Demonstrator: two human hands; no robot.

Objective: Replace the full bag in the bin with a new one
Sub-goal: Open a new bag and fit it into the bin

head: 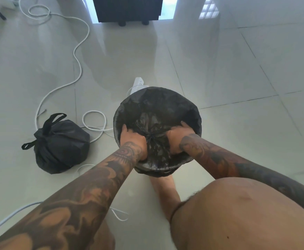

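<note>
While the bin [157, 130] stands upright on the tiled floor [237, 69] with its round mouth facing up at me, both my hands are down inside it, pressing the new black liner [153, 112].

My left hand [132, 139] lies flat, fingers spread and loose, against the liner on the left inner wall; my right hand [179, 137] is likewise flattened against the right side, fingers extended, neither closed around anything. Both forearms slant down and inward from the near rim. The liner's edge is folded over the rim all round, its crumpled bottom gathered between my hands. The full bag [61, 143], tied at the top with its handles sticking up and leftward, sits on the floor well to the bin's left, among loops of white cable [79, 67].
</note>
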